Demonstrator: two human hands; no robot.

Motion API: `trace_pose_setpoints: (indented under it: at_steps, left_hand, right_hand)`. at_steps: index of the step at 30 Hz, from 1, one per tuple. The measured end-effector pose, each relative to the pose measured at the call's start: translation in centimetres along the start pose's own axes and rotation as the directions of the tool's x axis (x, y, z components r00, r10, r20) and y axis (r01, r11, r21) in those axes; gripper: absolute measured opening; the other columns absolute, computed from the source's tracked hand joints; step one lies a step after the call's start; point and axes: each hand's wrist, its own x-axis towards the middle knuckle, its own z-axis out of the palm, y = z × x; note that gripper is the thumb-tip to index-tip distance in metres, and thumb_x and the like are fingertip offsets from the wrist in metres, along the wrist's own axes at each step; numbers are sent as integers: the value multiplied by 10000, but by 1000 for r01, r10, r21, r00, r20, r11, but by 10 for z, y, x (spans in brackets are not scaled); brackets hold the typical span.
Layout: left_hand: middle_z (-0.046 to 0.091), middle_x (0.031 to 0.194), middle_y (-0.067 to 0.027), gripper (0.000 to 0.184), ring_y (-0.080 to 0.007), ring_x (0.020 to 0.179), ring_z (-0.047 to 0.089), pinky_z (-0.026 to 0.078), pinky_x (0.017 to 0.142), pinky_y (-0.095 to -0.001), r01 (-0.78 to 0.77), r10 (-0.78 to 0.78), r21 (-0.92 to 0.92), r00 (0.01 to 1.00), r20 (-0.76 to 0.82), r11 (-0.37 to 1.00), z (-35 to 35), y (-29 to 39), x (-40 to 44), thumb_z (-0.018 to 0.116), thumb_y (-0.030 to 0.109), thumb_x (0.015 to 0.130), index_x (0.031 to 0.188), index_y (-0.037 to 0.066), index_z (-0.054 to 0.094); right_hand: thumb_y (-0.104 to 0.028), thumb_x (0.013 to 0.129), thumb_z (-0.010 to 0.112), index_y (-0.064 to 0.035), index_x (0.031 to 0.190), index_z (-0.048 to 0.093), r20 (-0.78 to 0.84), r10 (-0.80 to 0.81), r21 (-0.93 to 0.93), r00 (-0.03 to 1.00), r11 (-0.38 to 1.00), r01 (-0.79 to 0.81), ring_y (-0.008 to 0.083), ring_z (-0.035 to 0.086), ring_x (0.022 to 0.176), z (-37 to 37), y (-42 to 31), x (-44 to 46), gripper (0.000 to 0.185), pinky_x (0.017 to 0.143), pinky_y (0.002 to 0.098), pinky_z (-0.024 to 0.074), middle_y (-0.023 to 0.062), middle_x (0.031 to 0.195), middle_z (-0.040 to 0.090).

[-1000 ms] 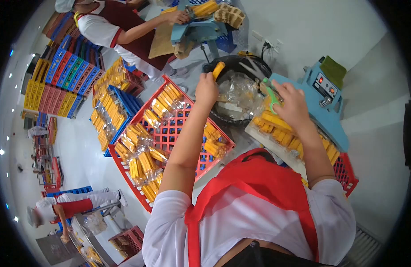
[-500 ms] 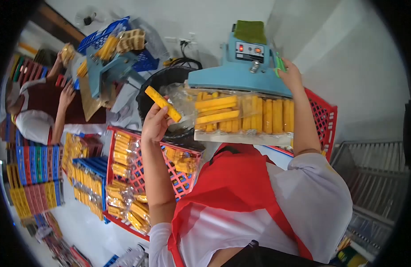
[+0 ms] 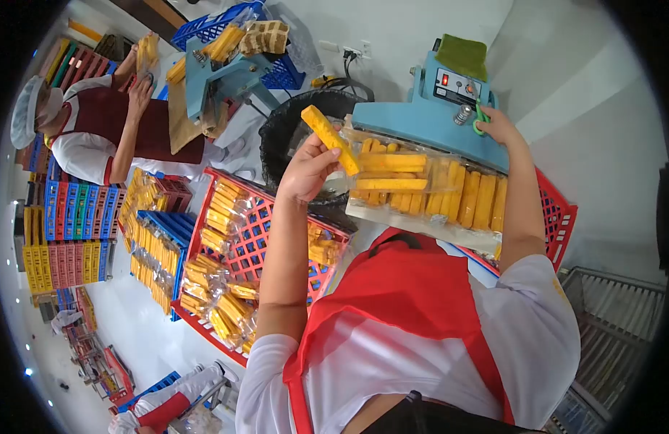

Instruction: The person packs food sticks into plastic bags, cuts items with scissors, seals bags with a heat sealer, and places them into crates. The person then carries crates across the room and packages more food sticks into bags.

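My left hand (image 3: pixel 307 172) pinches a thick yellow baked stick (image 3: pixel 321 130) between thumb and fingers, held tilted above the near edge of a black-lined bin (image 3: pixel 280 134). Green-handled scissors (image 3: pixel 481 121) are in my right hand (image 3: pixel 502 129), beside the control box of a blue bag sealer (image 3: pixel 421 126); the blades are hard to make out. Clear bags of yellow sticks (image 3: pixel 396 181) lie on the white shelf (image 3: pixel 421 226) in front of the sealer, some overlapping. Loose clear plastic is partly hidden behind my left hand.
Red crates (image 3: pixel 204 249) with bagged sticks stand left and behind the sealer. A co-worker (image 3: pixel 132 130) handles a bag at another blue sealer (image 3: pixel 197 87). Stacked blue crates (image 3: pixel 168 224) hold more bags. A metal rack (image 3: pixel 613 318) stands at right; another person (image 3: pixel 168 405) appears at bottom left.
The view has swung, so the scene sits farther right and more of the co-worker shows. My left hand, still holding the stick, is slightly closer to the bags. The scissors are nearer the sealer's knob.
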Motion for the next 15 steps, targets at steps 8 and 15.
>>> trace_pose_setpoints:
  at_steps: [8,15]
  left_hand:
    - [526,971,-14,351,-123,855,526,425,736,-269,-179,139,-223,973,-185,958,40,-7,15,503,40,811,1146,90,411]
    - [526,992,-45,391,-137,901,514,435,745,-248,-237,223,-207,971,-87,949,95,-21,20,527,11,791,1161,61,413]
  right_hand:
    - [-173,783,561,-26,1101,502,-233,-156,471,960,846,251,136,550,761,19,-134,-76,355,688,258,435,81,938,576]
    - [-56,785,534,5,1077,496,-43,-154,914,987,394,101,114,547,755,27,-177,-113,301,693,226,436,63,876,573]
